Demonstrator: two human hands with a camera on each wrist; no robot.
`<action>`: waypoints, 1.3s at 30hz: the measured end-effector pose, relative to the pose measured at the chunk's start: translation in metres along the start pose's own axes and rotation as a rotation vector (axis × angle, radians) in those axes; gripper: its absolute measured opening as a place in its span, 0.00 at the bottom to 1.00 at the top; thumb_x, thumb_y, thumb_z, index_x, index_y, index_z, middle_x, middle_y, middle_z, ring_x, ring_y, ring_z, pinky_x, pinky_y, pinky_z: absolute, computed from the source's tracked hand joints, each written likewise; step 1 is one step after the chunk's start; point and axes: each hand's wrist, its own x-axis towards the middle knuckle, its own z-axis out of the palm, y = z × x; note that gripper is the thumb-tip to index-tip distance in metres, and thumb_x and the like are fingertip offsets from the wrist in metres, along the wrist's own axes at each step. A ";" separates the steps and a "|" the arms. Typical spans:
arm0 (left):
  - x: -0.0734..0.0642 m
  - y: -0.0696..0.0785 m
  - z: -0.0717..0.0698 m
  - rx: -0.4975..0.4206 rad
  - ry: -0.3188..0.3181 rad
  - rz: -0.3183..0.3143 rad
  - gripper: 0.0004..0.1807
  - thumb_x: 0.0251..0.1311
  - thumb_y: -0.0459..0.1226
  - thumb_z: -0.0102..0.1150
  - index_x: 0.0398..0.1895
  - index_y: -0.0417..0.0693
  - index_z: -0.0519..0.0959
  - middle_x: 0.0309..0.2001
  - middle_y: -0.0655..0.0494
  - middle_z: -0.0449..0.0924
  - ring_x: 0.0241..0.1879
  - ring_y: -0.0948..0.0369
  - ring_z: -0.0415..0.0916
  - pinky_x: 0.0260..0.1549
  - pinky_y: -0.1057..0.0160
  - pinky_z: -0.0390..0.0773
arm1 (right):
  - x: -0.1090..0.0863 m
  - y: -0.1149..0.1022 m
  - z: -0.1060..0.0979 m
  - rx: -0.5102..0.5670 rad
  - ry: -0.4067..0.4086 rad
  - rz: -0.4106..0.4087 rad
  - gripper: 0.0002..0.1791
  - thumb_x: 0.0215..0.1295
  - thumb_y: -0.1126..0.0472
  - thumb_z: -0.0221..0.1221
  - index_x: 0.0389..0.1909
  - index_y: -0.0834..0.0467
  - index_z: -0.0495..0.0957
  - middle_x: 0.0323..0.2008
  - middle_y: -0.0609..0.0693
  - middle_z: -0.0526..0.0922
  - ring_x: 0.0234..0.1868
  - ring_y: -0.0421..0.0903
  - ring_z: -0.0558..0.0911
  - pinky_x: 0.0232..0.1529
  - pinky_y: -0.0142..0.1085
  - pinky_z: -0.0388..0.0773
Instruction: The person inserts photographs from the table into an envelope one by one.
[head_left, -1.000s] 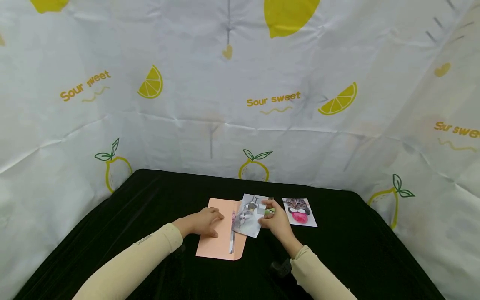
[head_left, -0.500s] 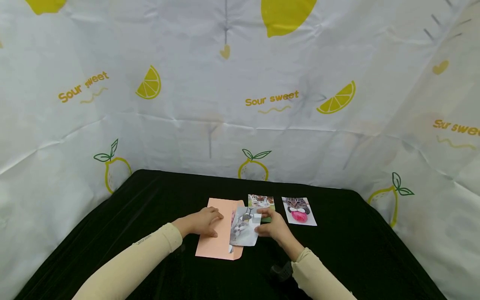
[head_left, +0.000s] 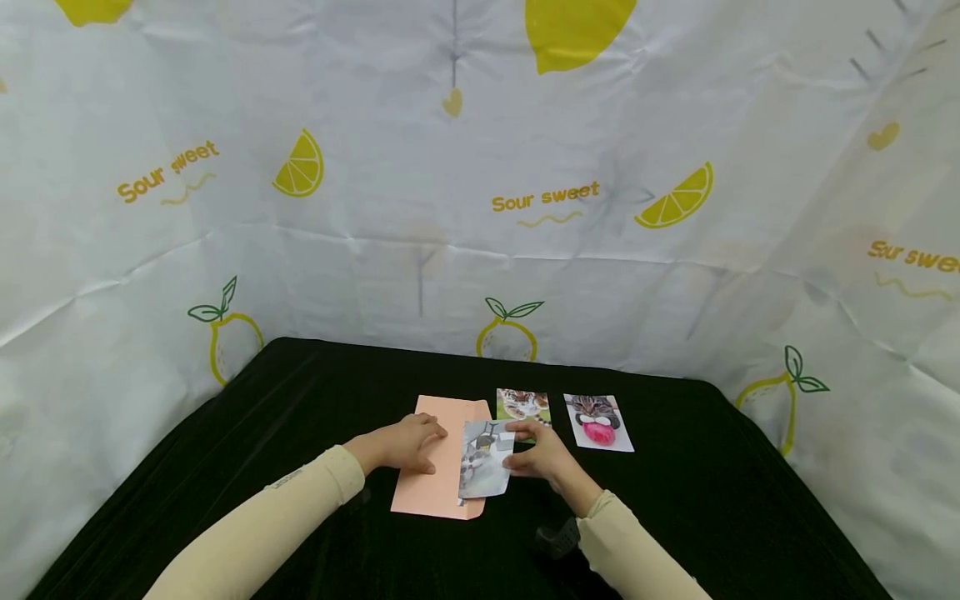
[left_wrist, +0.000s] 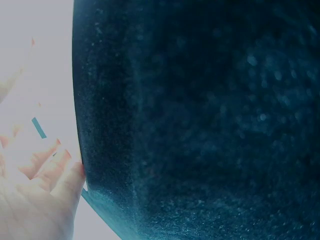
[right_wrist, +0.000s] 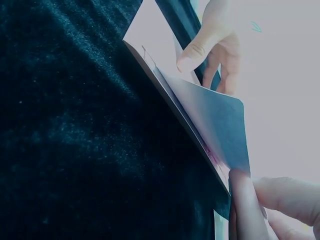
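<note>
A peach envelope lies on the dark cloth, its opening facing right. My left hand rests on it, thumb and fingers spread over the paper. With thumb and fingers my right hand pinches the right edge of a photo card showing a grey-and-white picture. The card's left edge overlaps the envelope's opening. In the right wrist view the photo card slants up from the envelope, and a pink-printed strip shows beneath it. The left wrist view catches my left hand, with its work outside that frame.
A tiger photo lies just behind the right hand, partly covered by it. Farther right is a cat photo with a pink ball. Black cloth covers the table; a white lemon-print curtain surrounds it.
My right hand has brought the grey photo card left and nearer to me, lower over the envelope's opening, uncovering the tiger photo. The left hand has stayed in place.
</note>
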 end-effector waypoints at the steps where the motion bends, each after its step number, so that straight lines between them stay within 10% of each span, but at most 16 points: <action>1: 0.000 0.000 0.000 0.001 -0.001 -0.001 0.31 0.56 0.48 0.67 0.64 0.54 0.72 0.71 0.46 0.60 0.71 0.47 0.55 0.66 0.46 0.64 | 0.000 0.000 0.001 -0.001 0.000 0.004 0.32 0.50 0.82 0.63 0.59 0.69 0.70 0.53 0.66 0.70 0.27 0.45 0.80 0.30 0.39 0.84; 29: 0.001 0.002 0.000 -0.032 -0.005 -0.008 0.31 0.55 0.48 0.68 0.63 0.54 0.73 0.70 0.48 0.61 0.70 0.49 0.57 0.65 0.47 0.65 | 0.015 -0.002 0.023 -0.156 -0.015 0.020 0.31 0.52 0.82 0.61 0.60 0.68 0.69 0.55 0.66 0.69 0.32 0.47 0.80 0.34 0.41 0.84; 39: 0.002 -0.001 0.002 -0.027 -0.001 -0.013 0.31 0.56 0.49 0.68 0.63 0.55 0.72 0.70 0.49 0.61 0.70 0.49 0.57 0.66 0.48 0.65 | 0.005 0.010 0.026 -0.110 0.112 -0.072 0.20 0.66 0.72 0.55 0.58 0.68 0.66 0.42 0.62 0.78 0.36 0.47 0.81 0.34 0.39 0.84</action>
